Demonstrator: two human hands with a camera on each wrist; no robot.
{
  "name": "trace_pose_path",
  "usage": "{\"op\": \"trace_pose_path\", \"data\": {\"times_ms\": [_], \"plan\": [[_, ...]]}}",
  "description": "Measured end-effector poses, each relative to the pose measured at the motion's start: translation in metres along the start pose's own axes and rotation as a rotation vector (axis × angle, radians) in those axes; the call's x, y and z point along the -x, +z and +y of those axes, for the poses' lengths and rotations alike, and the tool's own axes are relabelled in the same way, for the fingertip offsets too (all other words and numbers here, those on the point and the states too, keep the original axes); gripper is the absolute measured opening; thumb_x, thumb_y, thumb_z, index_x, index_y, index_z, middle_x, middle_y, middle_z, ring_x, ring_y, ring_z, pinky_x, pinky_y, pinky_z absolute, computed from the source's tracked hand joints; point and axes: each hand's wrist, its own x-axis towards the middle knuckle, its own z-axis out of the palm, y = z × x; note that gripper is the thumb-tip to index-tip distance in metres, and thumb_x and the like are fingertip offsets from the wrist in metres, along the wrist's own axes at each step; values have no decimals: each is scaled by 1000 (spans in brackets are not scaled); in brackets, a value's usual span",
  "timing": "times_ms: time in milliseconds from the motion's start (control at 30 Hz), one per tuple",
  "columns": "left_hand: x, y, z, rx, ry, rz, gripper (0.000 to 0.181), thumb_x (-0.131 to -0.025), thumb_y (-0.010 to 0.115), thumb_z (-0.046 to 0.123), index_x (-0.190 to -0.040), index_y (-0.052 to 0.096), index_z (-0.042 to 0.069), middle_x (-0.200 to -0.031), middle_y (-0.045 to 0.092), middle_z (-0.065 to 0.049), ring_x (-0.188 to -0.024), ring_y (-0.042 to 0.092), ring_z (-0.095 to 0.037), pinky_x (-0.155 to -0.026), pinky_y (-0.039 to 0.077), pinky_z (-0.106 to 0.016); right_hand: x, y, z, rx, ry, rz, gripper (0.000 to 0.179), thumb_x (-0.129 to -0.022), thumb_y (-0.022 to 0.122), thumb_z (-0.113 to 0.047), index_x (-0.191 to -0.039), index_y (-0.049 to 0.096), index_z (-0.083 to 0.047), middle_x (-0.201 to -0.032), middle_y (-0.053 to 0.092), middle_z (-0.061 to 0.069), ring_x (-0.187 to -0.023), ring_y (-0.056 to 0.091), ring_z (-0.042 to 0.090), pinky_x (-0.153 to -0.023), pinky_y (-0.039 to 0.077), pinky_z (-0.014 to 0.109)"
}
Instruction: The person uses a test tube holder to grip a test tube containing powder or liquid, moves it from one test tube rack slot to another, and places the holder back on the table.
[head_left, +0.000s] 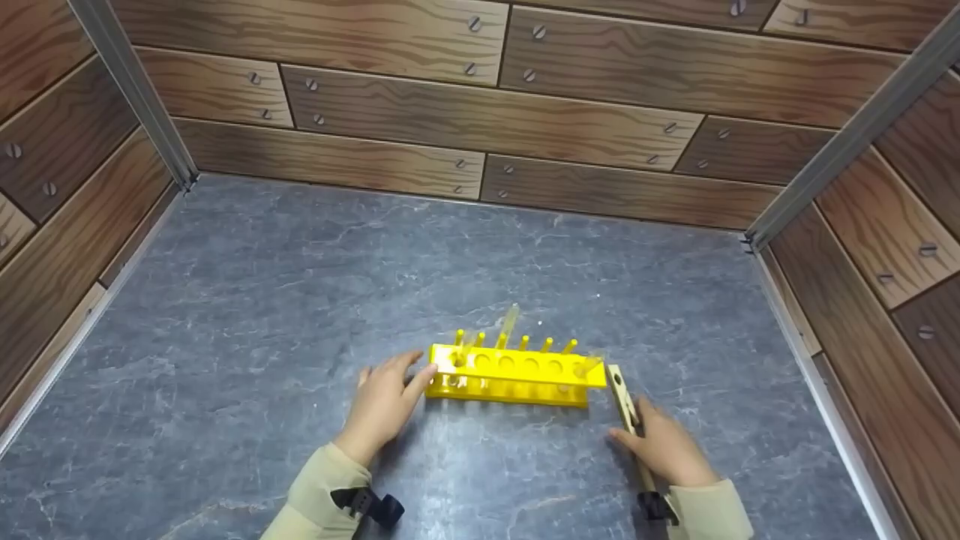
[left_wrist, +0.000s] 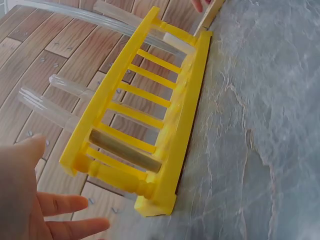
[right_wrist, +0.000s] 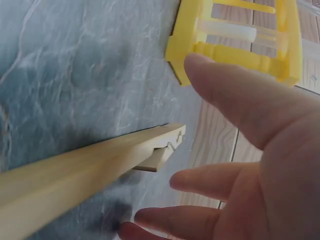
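Observation:
A yellow test tube rack stands on the grey marbled surface, with glass test tubes in it. One tube with dark grey contents is at its left end; another with white contents is at its right end. A clear tube rises at the back near the pegs. My left hand is beside the rack's left end, fingers spread. On the surface right of the rack lies a wooden test tube clamp. My right hand is over it, fingers extended and thumb apart, not gripping it.
Walls with a wood-plank print enclose the surface at the back and both sides. Grey metal posts stand at the back corners. Black straps with small devices sit on both wrists over light sleeves.

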Motion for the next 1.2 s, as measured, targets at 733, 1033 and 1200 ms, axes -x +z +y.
{"op": "trace_pose_path", "data": {"times_ms": [733,1033,1200], "plan": [[-19,15,-3,569,-186,-129,47,-94,53,38,-80,66,-4,-60,56,0,-64,57,-21,-65,46,-32,-9,0,-9,247,68,158,34,-85,68,-31,-66,55,-6,-55,49,4,-48,47,18,-41,37,31],[-19,12,2,757,-221,-185,39,-95,54,25,-77,63,-9,-56,55,1,-56,55,-13,-67,50,-29,-7,2,-7,281,31,223,31,-85,67,-25,-64,56,-5,-54,48,4,-47,47,20,-41,40,37],[-14,8,12,825,-218,-172,36,-96,51,15,-76,60,-13,-57,55,-1,-55,55,-12,-65,52,-30,-6,0,-3,267,17,233,29,-85,66,-24,-65,57,-5,-54,48,4,-47,46,20,-41,39,37]]}}
